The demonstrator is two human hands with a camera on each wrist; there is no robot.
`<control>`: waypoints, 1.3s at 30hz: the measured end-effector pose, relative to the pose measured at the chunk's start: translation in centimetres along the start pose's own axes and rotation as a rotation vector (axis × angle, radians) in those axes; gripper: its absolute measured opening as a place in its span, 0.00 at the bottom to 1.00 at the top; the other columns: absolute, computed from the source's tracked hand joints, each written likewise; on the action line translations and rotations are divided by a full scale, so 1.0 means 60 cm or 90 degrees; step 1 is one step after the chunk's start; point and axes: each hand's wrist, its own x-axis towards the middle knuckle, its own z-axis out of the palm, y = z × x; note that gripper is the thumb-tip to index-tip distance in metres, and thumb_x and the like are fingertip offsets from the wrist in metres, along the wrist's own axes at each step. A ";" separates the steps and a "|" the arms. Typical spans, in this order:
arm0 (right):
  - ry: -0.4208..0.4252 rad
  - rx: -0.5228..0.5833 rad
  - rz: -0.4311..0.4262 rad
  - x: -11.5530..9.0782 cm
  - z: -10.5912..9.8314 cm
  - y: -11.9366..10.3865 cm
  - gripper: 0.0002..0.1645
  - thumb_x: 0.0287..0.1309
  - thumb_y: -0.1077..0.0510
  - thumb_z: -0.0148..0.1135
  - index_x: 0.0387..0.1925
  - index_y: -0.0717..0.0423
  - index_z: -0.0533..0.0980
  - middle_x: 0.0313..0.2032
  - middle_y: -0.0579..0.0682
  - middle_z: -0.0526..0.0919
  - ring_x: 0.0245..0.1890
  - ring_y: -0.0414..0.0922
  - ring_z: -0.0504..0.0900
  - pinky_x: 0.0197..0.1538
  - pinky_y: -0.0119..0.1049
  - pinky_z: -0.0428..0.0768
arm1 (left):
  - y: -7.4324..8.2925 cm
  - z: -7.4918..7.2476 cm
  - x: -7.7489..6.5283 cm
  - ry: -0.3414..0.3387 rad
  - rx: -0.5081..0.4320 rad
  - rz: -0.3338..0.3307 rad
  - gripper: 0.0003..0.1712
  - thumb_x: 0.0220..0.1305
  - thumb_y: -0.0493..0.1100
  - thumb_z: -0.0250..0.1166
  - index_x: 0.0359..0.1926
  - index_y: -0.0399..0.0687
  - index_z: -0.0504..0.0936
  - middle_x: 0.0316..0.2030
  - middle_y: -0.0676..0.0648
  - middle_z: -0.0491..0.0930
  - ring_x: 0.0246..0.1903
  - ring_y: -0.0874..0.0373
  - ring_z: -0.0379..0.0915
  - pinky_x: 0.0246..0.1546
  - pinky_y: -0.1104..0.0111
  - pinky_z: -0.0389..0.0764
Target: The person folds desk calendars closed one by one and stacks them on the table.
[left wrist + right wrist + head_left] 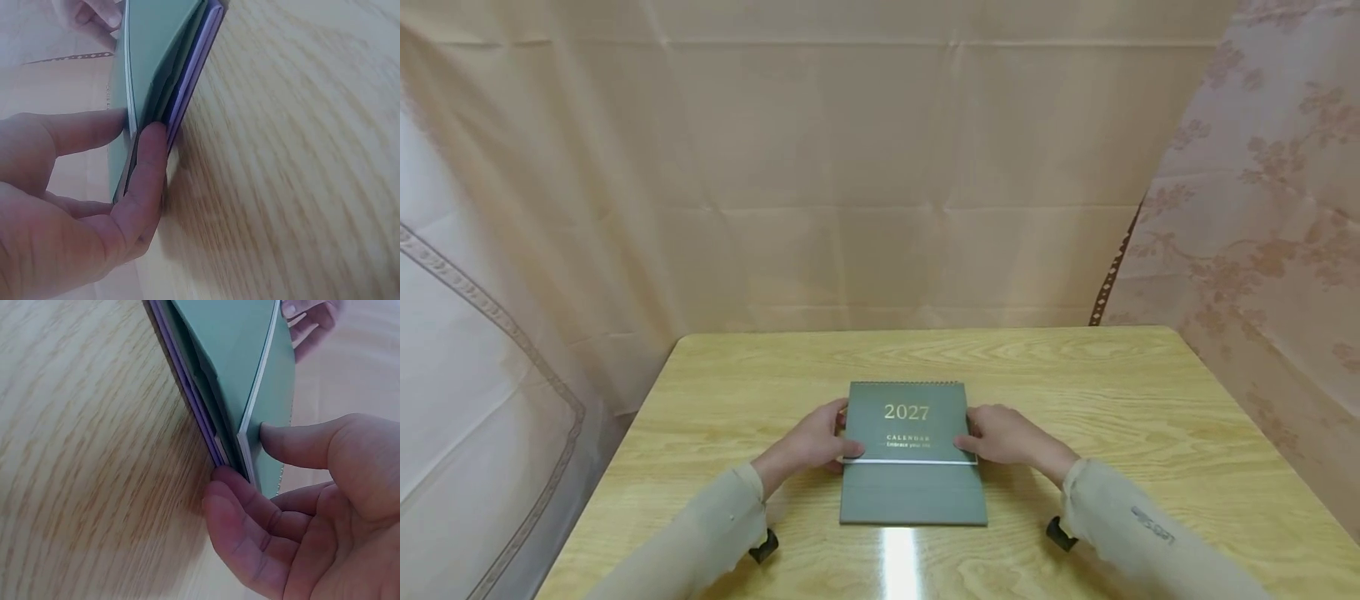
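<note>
A green desk calendar lies near the middle of the table, its cover printed "2027" in gold and its coil binding along the far edge. At its left edge, my left hand pinches the cover pages, thumb on top and fingers at the side and under. My right hand grips the right edge likewise, thumb on the cover. Both wrist views show the folded green base standing slightly apart from the pages. Beneath that, a purple layer lies against the tabletop; what it belongs to is hidden.
The light wood table has rounded far corners. A beige cloth hangs behind it, with a floral cloth at the right and a pale trimmed cloth at the left. Light glares off the tabletop near the front.
</note>
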 end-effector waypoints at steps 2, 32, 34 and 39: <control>0.003 -0.011 0.005 0.001 0.001 -0.003 0.11 0.68 0.55 0.65 0.39 0.61 0.78 0.20 0.47 0.74 0.19 0.41 0.69 0.25 0.35 0.66 | -0.001 0.000 -0.001 0.004 0.012 0.010 0.45 0.60 0.31 0.73 0.75 0.39 0.61 0.46 0.40 0.74 0.38 0.51 0.78 0.30 0.59 0.87; -0.037 0.005 0.096 0.014 -0.005 -0.009 0.55 0.60 0.48 0.73 0.77 0.65 0.55 0.41 0.53 0.87 0.12 0.46 0.75 0.17 0.34 0.74 | 0.013 0.001 -0.002 0.034 0.392 0.095 0.52 0.50 0.50 0.82 0.68 0.27 0.68 0.54 0.33 0.77 0.47 0.50 0.74 0.55 0.53 0.78; -0.037 -0.001 0.091 0.014 -0.005 -0.009 0.56 0.58 0.47 0.74 0.76 0.66 0.55 0.39 0.53 0.87 0.11 0.45 0.75 0.16 0.34 0.73 | 0.012 0.002 -0.004 0.037 0.399 0.101 0.53 0.49 0.52 0.83 0.67 0.27 0.68 0.52 0.34 0.78 0.46 0.50 0.74 0.54 0.53 0.79; -0.034 -0.015 0.078 0.012 -0.005 -0.006 0.59 0.55 0.44 0.77 0.76 0.66 0.57 0.32 0.50 0.83 0.11 0.44 0.74 0.16 0.34 0.73 | 0.007 0.005 -0.007 0.045 0.414 0.119 0.56 0.47 0.56 0.83 0.67 0.26 0.69 0.47 0.37 0.78 0.44 0.50 0.74 0.50 0.54 0.80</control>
